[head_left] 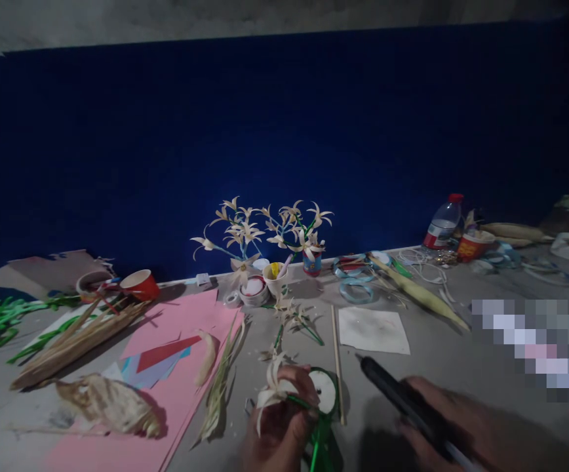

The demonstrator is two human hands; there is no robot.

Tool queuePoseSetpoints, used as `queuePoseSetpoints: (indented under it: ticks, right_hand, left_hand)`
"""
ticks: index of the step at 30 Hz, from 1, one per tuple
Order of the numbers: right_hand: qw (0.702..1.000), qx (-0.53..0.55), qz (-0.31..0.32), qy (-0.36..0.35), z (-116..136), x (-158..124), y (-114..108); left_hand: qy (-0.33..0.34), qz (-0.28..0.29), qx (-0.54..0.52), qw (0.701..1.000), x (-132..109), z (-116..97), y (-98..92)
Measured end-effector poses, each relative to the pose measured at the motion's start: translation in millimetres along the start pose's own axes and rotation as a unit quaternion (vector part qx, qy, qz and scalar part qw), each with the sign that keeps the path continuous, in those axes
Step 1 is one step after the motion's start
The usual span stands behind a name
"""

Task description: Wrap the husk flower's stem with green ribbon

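My left hand (pixel 279 426) is closed round a small pale husk flower (pixel 271 392) with a green ribbon (pixel 320 440) trailing from its stem, low in the middle of the view. A roll of green tape (pixel 324 391) lies just beyond its fingers. My right hand (pixel 466 429) grips a black glue gun (pixel 402 400), whose tip points left toward the flower but stays apart from it. A thin wooden stick (pixel 336 360) lies between the two hands.
A finished bouquet of pale flowers (pixel 265 229) stands at the back by a blue wall. Pink paper (pixel 186 367), dried husks (pixel 107 403), husk strips (pixel 75 341), red cups (pixel 139 283), tape rolls (pixel 356 288), a white sheet (pixel 373 330), a corn cob (pixel 419 292) and a bottle (pixel 442 221) cover the grey table.
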State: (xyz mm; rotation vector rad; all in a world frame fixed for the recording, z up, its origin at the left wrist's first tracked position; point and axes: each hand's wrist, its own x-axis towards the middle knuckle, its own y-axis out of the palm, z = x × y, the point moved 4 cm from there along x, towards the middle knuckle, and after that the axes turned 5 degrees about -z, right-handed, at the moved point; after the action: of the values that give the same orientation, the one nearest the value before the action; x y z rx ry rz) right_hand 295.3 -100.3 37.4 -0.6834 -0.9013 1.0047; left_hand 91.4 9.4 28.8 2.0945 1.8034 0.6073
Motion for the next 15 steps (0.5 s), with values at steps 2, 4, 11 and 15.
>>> queuePoseSetpoints:
  ticks: [2, 4, 11, 15]
  right_hand:
    - [0.997, -0.081, -0.009, 0.010, -18.5, 11.4, -0.3]
    - [0.992, -0.126, 0.016, 0.007, -39.7, 19.1, 6.9]
    - [0.978, -0.197, 0.048, -0.038, -76.7, 24.1, 10.2]
    - [0.965, -0.184, -0.140, -0.126, -33.2, 18.3, -4.3]
  left_hand:
    - [-0.018, -0.009, -0.010, 1.000, 0.4, 0.5, -0.5]
    - [-0.019, 0.002, -0.017, 1.000, 1.6, -0.8, 1.2]
    - [-0.003, 0.013, -0.025, 1.000, 5.2, -3.8, 7.7]
    - [-0.021, -0.021, -0.016, 0.999, 3.4, 2.5, 7.3]
